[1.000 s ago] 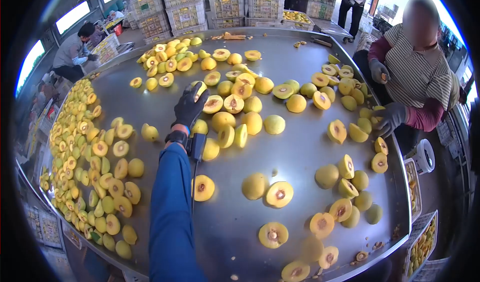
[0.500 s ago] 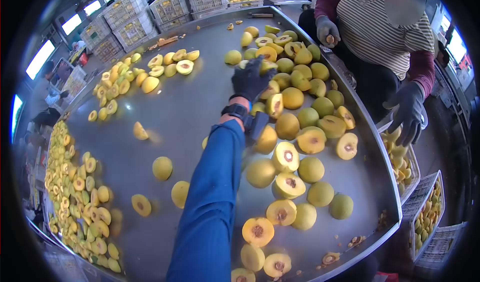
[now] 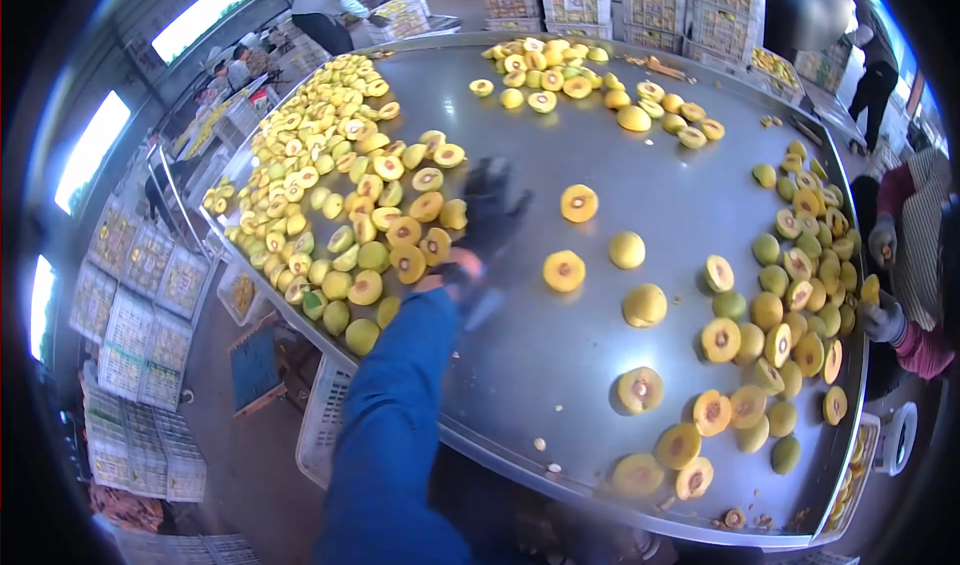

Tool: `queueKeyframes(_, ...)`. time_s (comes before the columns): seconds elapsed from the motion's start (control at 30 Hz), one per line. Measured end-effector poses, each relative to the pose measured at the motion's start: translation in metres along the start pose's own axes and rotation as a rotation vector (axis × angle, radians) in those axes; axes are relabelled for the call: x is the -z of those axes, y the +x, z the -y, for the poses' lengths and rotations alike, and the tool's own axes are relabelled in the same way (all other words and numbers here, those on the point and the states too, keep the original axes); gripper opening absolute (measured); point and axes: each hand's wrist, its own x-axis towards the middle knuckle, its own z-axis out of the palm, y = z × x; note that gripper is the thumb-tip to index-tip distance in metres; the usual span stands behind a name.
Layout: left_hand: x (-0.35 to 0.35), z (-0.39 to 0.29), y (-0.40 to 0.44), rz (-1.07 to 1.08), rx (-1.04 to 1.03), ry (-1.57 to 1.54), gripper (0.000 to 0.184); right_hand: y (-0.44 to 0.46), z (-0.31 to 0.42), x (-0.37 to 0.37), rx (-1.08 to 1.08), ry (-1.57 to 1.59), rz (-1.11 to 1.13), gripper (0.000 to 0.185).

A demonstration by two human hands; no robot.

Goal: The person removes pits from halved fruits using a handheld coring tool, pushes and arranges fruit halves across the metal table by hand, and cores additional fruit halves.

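My left hand (image 3: 490, 205), in a black glove and blurred by motion, is over the metal table, just right of the large heap of halved yellow-green fruit (image 3: 365, 287). Its thumb points right, apart from the other fingers, and I see nothing held in it. A dark band circles the wrist below the blue sleeve (image 3: 395, 385). To the right of the hand lie a cut half (image 3: 579, 203) with its brown centre up and another half (image 3: 564, 271). My right hand is out of view.
More fruit (image 3: 768, 310) lies along the table's right side, beside a co-worker's gloved hand (image 3: 882, 320). A small group of halves (image 3: 545, 80) sits at the far edge. Crates (image 3: 130, 350) stand at the left, and a white basket (image 3: 325, 415) is below the near edge.
The view has turned left. My left hand has moved from the fruit near the co-worker to beside the left heap, and its fingers now look spread.
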Motion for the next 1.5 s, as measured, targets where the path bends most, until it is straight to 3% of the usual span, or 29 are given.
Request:
queueKeyframes(0.07,0.047,0.078,-0.021,0.149,0.203,0.248,0.058,0.001,0.022,-0.029,0.020,0.038,0.099,0.040)
queueKeyframes(0.17,0.061,0.170,-0.065,0.455,0.449,0.292,0.070,-0.004,0.050,-0.069,0.029,0.096,0.264,0.041)
queueKeyframes(0.2,0.076,0.151,-0.054,0.605,0.456,0.299,0.064,-0.007,0.058,-0.080,0.029,0.113,0.312,0.041)
queueKeyframes(0.27,0.029,0.151,-0.083,0.354,0.289,0.067,0.057,-0.014,0.073,-0.101,0.038,0.151,0.426,0.041)
queueKeyframes(0.33,0.010,0.108,-0.084,0.236,0.211,-0.060,0.051,-0.023,0.086,-0.119,0.069,0.197,0.549,0.041)
queueKeyframes(0.4,0.033,0.038,-0.055,0.420,0.125,-0.192,0.049,-0.032,0.100,-0.135,0.107,0.249,0.676,0.041)
queueKeyframes(0.47,0.027,-0.020,-0.052,0.426,-0.024,-0.204,0.051,-0.043,0.111,-0.147,0.144,0.302,0.802,0.042)
queueKeyframes(0.53,0.028,-0.052,-0.042,0.417,-0.184,-0.501,0.055,-0.050,0.121,-0.154,0.163,0.342,0.889,0.042)
queueKeyframes(0.6,0.022,-0.036,-0.031,0.297,-0.089,-0.717,0.056,-0.055,0.127,-0.150,0.173,0.353,0.945,0.042)
queueKeyframes(0.63,0.018,-0.025,-0.024,0.240,-0.045,-0.826,0.057,-0.056,0.129,-0.144,0.202,0.341,0.922,0.042)
queueKeyframes(0.67,0.020,0.001,-0.019,0.155,-0.052,-0.568,0.058,-0.047,0.137,-0.139,0.231,0.326,0.911,0.042)
queueKeyframes(0.7,0.027,0.040,-0.015,0.067,-0.062,-0.312,0.059,-0.032,0.144,-0.136,0.513,0.333,0.648,0.041)
queueKeyframes(0.8,0.038,0.153,-0.011,-0.079,0.055,0.093,0.059,-0.007,0.131,-0.137,0.516,0.287,0.281,0.035)
queueKeyframes(0.87,0.036,0.233,-0.022,0.151,0.200,0.270,0.071,-0.002,0.124,-0.146,0.374,0.203,0.174,0.029)
queueKeyframes(0.93,0.028,0.292,-0.039,0.297,0.427,0.192,0.074,0.000,0.117,-0.157,0.231,0.132,0.096,0.023)
queueKeyframes(1.0,0.037,0.284,-0.025,0.482,0.536,0.280,0.077,0.001,0.120,-0.160,0.106,0.163,0.099,0.023)
queueKeyframes(1.07,0.018,0.286,-0.017,0.445,0.544,0.216,0.076,0.002,0.129,-0.157,-0.072,0.231,0.149,0.023)
queueKeyframes(1.1,-0.008,0.308,-0.023,0.322,0.400,0.160,0.076,0.001,0.128,-0.158,-0.121,0.253,0.155,0.024)
queueKeyframes(1.13,0.000,0.285,-0.006,0.439,0.472,0.202,0.076,0.001,0.127,-0.160,-0.163,0.280,0.153,0.024)
queueKeyframes(1.17,-0.014,0.287,-0.006,0.354,0.355,0.153,0.075,0.002,0.126,-0.162,-0.202,0.311,0.154,0.024)
queueKeyframes(1.2,-0.006,0.264,0.002,0.427,0.420,0.126,0.071,0.004,0.127,-0.163,-0.132,0.215,0.143,0.024)
queueKeyframes(1.27,-0.021,0.246,-0.004,0.303,0.310,0.012,0.058,0.009,0.131,-0.164,0.023,0.040,0.136,0.025)
queueKeyframes(1.37,-0.013,0.177,-0.008,0.243,0.189,-0.005,0.043,0.010,0.123,-0.166,-0.023,0.093,0.169,0.027)
queueKeyframes(1.4,-0.003,0.151,-0.003,0.401,0.245,-0.153,0.050,0.008,0.122,-0.166,-0.036,0.090,0.167,0.027)
queueKeyframes(1.43,-0.015,0.128,-0.013,0.296,0.154,-0.108,0.047,0.012,0.130,-0.166,-0.010,0.047,0.165,0.025)
queueKeyframes(1.5,-0.019,0.070,-0.022,0.305,0.095,-0.254,0.039,0.012,0.132,-0.165,-0.087,0.018,0.142,0.029)
